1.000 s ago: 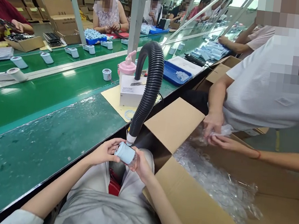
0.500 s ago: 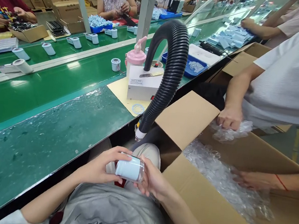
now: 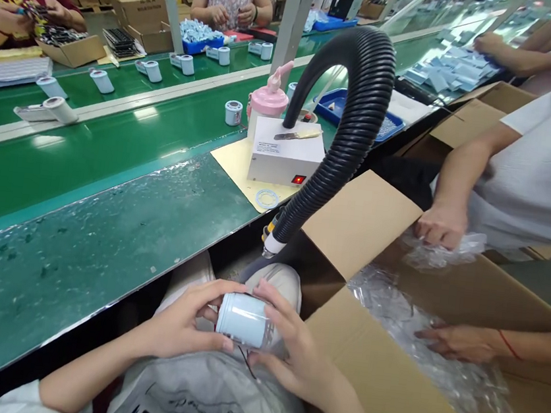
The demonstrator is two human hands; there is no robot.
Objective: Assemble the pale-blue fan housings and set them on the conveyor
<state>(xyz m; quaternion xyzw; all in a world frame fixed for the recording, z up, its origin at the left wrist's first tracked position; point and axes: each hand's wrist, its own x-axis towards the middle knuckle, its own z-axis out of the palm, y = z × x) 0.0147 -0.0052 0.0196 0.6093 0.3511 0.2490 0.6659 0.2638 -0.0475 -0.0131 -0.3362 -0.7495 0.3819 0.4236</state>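
Note:
Above my lap I hold a light blue cylindrical housing (image 3: 243, 321) on its side, with a clear plastic cover over its right part. My left hand (image 3: 193, 320) grips the left end, fingers over the top and thumb below. At the clear end, my right hand (image 3: 292, 344) has its fingers curved over the top and its thumb underneath. A thin dark wire (image 3: 246, 361) hangs beneath the housing. Just beyond my hands is the white-tipped nozzle (image 3: 275, 245) of a black corrugated hose (image 3: 375, 92).
A green conveyor (image 3: 165, 124) carries several similar blue housings. At its edge stand a white box-shaped device (image 3: 285, 161) with a knife on top and a pink-lidded cup (image 3: 268, 103). To my right, a co-worker's hands (image 3: 442, 225) handle clear plastic pieces in an open carton (image 3: 384, 391).
My right hand has turned from under the clear end to curve over it. The wire now shows below. The whole view has shifted, so the surroundings sit further right.

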